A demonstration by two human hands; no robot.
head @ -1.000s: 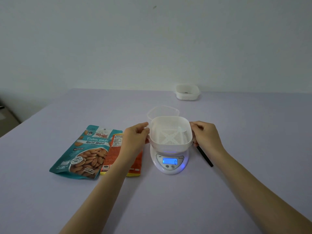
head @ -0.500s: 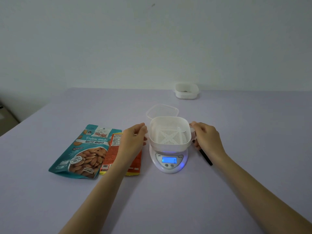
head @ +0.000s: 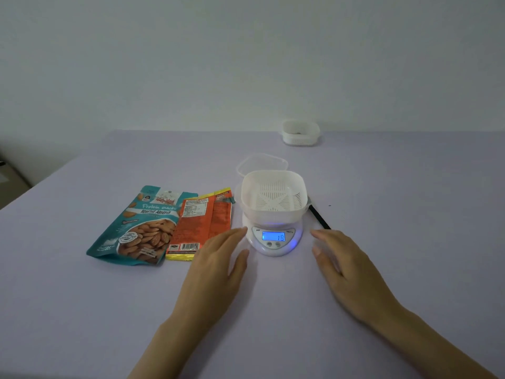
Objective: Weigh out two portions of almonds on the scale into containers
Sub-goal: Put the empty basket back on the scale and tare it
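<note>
1. A white square plastic container (head: 273, 196) with rounded corners and a slotted floor is sitting on a round white digital scale (head: 274, 248). The scale's blue lit display is reading 18, and the container's whole floor is showing.
2. A glossy teal pouch of roasted almonds (head: 136, 228) is lying flat left of the scale. An orange-red foil packet (head: 200, 222) is lying between them.
3. The left hand (head: 216, 266) and right hand (head: 344, 266) are flanking the scale base, fingers straight, gripping nothing.
4. A clear plastic lid (head: 262, 161) is lying just behind the scale, and a thin black stick (head: 319, 217) is lying to its right.
5. A second white plastic container (head: 300, 132) is standing well apart on the smooth lilac table (head: 410, 187). It is holding something dark, too small to identify.
</note>
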